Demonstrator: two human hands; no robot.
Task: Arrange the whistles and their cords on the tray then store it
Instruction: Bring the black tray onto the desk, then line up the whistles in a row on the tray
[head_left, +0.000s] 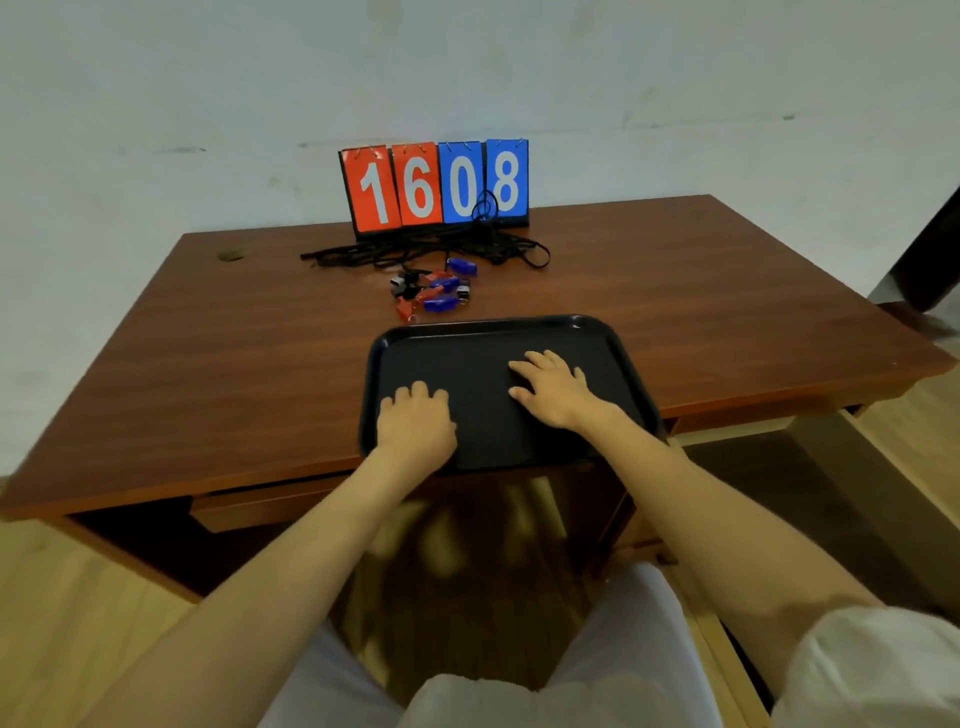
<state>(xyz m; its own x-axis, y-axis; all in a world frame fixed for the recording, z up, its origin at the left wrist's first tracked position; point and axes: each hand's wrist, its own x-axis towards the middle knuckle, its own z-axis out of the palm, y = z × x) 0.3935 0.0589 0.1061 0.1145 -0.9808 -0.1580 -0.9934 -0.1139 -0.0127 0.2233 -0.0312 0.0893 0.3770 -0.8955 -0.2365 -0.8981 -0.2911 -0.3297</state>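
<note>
Both forearms reach over the desk's near edge. Left hand (415, 423) rests palm-down on the tray (483, 326), fingers curled, holding nothing. Right hand (551, 389) lies flat and spread on the tray floor, also empty. Tray sits at the desk (208, 353) front, its near rim overhanging the edge.

Judgement: tray placement step. Best done by sliding the tray fully onto the desk before loading.

Whistles (434, 291), red and blue, lie in a loose cluster just beyond the tray's far rim, well apart from both hands. Cords (415, 252) are tangled beyond those, before the scoreboard (435, 184).
</note>
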